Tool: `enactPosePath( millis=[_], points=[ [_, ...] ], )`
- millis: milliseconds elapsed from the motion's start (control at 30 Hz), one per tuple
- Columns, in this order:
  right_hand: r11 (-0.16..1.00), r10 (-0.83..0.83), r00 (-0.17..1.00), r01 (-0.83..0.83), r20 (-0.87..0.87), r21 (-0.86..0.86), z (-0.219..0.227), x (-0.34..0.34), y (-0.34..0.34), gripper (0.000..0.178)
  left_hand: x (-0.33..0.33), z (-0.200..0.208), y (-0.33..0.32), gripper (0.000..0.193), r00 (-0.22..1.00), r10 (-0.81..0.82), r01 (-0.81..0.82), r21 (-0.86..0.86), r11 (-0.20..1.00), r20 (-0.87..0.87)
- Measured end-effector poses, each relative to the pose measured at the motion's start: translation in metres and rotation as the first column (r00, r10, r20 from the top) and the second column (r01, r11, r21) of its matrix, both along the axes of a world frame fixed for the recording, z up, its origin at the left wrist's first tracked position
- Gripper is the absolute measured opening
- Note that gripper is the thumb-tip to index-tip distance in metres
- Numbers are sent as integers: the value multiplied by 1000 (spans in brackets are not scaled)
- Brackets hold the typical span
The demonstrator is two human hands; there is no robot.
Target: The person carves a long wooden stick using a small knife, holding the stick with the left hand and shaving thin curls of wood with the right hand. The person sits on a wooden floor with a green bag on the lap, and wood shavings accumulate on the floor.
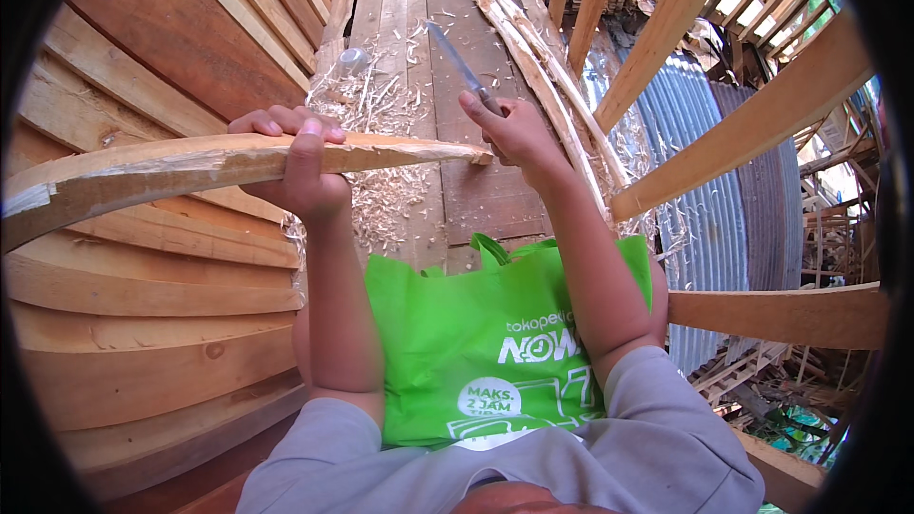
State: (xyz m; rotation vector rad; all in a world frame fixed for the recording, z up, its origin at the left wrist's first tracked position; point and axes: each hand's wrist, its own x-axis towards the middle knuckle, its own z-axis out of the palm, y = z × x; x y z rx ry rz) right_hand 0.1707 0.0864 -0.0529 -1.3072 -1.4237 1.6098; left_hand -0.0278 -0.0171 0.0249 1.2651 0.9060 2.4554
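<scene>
Clamping long wood piece (190,171) in left hand (309,186), likely for steadiness, with tip beside right hand (519,133). Gripping knife (459,64) by handle in right, aiming blade away, probably for clearance. Spread over lap: green bag (419,324), presumably as shield. Right-hand contact with wood: can't tell.

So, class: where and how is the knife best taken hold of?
Probably by its handle, coming from the near right, as the right hand does: the long, narrow blade points forward and left, away from the body, so this approach should keep fingers clear of it.
</scene>
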Motion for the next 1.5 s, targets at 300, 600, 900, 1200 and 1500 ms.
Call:
enactPosePath(
  millis=[300, 600, 900, 1200, 1500],
  points=[
    [951, 263, 949, -286, 173, 119, -19, -13, -25, 43, -2, -3, 2, 29, 1000, 22, -22, 24, 999, -11],
    [962, 155, 892, -233, 425, 139, -22, -47, -54, 67, 0, -3, 3, 28, 998, 55, -56, 24, 998, 21],
    [989, -34, 853, -46, 521, 140, -118, -12, -16, 57, 9, 0, 6, 28, 990, 120, -121, 2, 993, 71],
    [971, -169, 904, 84, 394, 223, -110, -33, -25, 61, 14, 1, 8, 29, 956, 267, -263, -46, 964, 120],
    [966, 146, 885, -224, 443, 128, -1, -59, -56, 57, 3, -4, 1, 24, 932, 342, -336, -62, 940, 118]
  ],
)
